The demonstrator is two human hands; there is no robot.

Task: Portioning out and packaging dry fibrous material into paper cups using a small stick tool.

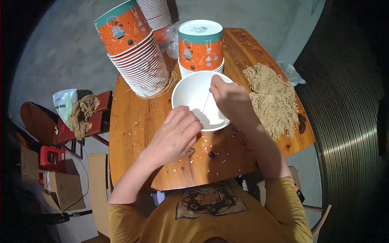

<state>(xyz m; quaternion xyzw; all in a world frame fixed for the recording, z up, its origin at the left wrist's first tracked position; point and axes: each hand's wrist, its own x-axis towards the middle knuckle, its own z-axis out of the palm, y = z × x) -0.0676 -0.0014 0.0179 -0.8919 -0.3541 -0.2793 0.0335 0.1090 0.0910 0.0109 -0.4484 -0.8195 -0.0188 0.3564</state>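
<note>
1. The right hand [231, 99] was pinched shut on a thin string [206, 103], its fingertips over the open mouth of the white bucket [187, 91].
2. The left hand [178, 133] was curled closed at the bucket's near rim; it seemed to hold the string's other end, though the fingers hid it.
3. The bucket lay on its side mid-table, mouth toward the person, with the string stretched across the opening.
4. To do this well, I judge the string had to stay taut between both hands and the rim steadied by the left hand, since a bucket on its side rolls easily.
5. Behind the bucket stood an orange bucket stack [201, 46]; to its left leaned a taller stack [135, 48].
6. Right of the bucket lay a bundle of tan strings [273, 97], close enough for the right hand to reach.
7. The table [133, 133] was bare left of the bucket; its near edge ran just past the wrists, so the room there looked tight.
</note>
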